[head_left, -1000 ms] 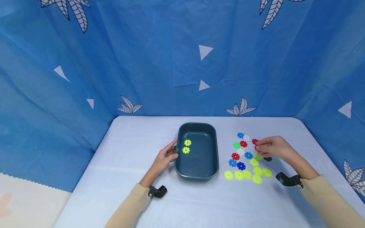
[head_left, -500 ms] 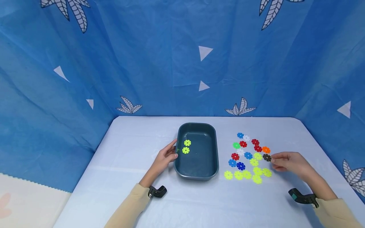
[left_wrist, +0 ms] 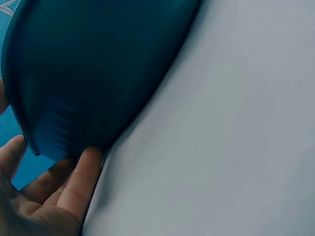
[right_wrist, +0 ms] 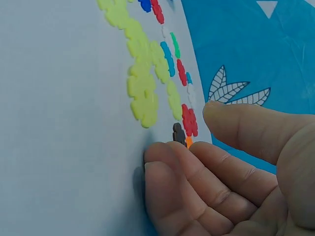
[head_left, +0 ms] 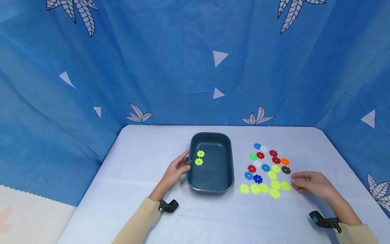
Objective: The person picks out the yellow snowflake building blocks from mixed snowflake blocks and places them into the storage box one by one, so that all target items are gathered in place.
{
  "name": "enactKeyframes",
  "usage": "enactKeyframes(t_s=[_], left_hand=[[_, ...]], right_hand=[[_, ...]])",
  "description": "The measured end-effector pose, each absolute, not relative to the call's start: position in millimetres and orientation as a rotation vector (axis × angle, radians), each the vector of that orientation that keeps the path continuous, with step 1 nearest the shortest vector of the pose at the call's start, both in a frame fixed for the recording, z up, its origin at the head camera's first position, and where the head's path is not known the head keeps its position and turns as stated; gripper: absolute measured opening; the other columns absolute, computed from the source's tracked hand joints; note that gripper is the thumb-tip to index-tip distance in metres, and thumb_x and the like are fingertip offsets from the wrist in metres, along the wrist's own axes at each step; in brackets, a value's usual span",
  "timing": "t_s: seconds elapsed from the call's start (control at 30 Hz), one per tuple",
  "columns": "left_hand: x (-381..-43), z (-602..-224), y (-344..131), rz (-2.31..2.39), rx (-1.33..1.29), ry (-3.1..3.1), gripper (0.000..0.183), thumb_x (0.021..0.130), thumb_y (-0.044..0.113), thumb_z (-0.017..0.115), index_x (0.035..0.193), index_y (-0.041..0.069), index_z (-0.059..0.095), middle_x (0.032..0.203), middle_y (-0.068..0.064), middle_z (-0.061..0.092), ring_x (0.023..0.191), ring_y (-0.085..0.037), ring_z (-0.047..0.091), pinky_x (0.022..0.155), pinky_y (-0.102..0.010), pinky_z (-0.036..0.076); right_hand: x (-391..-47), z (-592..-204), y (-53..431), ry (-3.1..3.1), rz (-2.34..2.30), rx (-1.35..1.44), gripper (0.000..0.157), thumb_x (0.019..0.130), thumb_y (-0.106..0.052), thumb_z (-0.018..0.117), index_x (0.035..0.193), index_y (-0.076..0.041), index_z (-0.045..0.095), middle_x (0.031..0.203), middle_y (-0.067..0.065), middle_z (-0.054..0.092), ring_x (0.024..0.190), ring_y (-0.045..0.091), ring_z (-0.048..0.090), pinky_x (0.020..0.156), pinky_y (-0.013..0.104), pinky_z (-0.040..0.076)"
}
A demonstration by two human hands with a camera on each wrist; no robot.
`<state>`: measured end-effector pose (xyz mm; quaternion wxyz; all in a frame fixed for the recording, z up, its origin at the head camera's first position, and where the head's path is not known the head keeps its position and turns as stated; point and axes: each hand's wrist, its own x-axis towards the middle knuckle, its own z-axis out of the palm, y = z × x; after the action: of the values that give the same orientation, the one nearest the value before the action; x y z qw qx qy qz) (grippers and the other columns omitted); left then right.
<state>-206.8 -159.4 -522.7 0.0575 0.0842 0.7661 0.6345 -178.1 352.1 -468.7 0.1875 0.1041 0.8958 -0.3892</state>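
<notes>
- Resting unclenched against the bin (head_left: 210,176), mid-frame: left hand (head_left: 175,168).
- Empty, frame right: right hand (head_left: 313,184).
- Brown disc (head_left: 286,170): probably light, stiff; best pinched by its edges.

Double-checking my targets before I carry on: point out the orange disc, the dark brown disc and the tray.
Orange disc (head_left: 284,161): head view, middle of its notched face.
Dark brown disc (head_left: 286,170): head view, middle of its face.
Tray (head_left: 217,169): head view, bare part of its floor.
</notes>
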Motion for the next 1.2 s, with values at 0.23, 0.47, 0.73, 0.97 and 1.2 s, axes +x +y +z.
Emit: enactKeyframes(t_s=[0.23, 0.47, 0.73, 0.97, 1.2], left_hand=[[-207.5, -522.3, -159.1, 1.919, 0.283, 2.354, 0.066, 0.096, 0.014, 0.061, 0.158, 0.018, 0.04, 0.149, -0.028, 0.051, 0.134, -0.043, 0.056, 0.096, -0.041, 0.062], [-207.2, -521.6, -158.7, 1.911, 0.253, 2.35, 0.065, 0.097, 0.013, 0.061, 0.158, 0.022, 0.041, 0.15, -0.025, 0.051, 0.136, -0.041, 0.055, 0.097, -0.041, 0.061], [-206.8, -522.4, -158.4, 1.926, 0.257, 2.326, 0.065, 0.096, 0.012, 0.061, 0.158, 0.021, 0.04, 0.151, -0.027, 0.05, 0.136, -0.043, 0.055, 0.098, -0.044, 0.061], [-205.9, -522.5, -158.2, 1.923, 0.253, 2.326, 0.066, 0.096, 0.013, 0.062, 0.158, 0.022, 0.04, 0.149, -0.026, 0.052, 0.136, -0.042, 0.055, 0.098, -0.043, 0.061], [-205.8, -522.4, -158.3, 1.916, 0.258, 2.326, 0.066, 0.096, 0.014, 0.062, 0.158, 0.021, 0.04, 0.15, -0.027, 0.051, 0.136, -0.042, 0.054, 0.099, -0.043, 0.061]], right_hand=[[-173.6, -470.0, 345.7, 2.59, -1.014, 0.221, 0.064, 0.092, -0.033, 0.072, 0.134, 0.013, 0.055, 0.107, 0.018, 0.074, 0.082, 0.016, 0.065, 0.067, 0.024, 0.059], [-172.2, -472.4, 335.3, 2.668, -0.939, 0.182, 0.06, 0.088, -0.027, 0.077, 0.13, 0.012, 0.059, 0.102, 0.015, 0.071, 0.086, 0.02, 0.061, 0.064, 0.024, 0.056], [-169.7, -475.6, 323.0, 2.759, -0.833, 0.114, 0.057, 0.081, -0.022, 0.083, 0.124, 0.01, 0.064, 0.098, 0.013, 0.067, 0.087, 0.024, 0.056, 0.064, 0.026, 0.051], [-170.0, -478.2, 315.9, 2.807, -0.738, 0.108, 0.045, 0.079, -0.017, 0.085, 0.113, 0.007, 0.07, 0.091, 0.009, 0.064, 0.086, 0.024, 0.053, 0.065, 0.028, 0.048], [-170.0, -478.2, 314.5, 2.811, -0.731, 0.106, 0.04, 0.078, -0.017, 0.085, 0.108, 0.005, 0.07, 0.089, 0.008, 0.062, 0.085, 0.024, 0.052, 0.065, 0.029, 0.046]])
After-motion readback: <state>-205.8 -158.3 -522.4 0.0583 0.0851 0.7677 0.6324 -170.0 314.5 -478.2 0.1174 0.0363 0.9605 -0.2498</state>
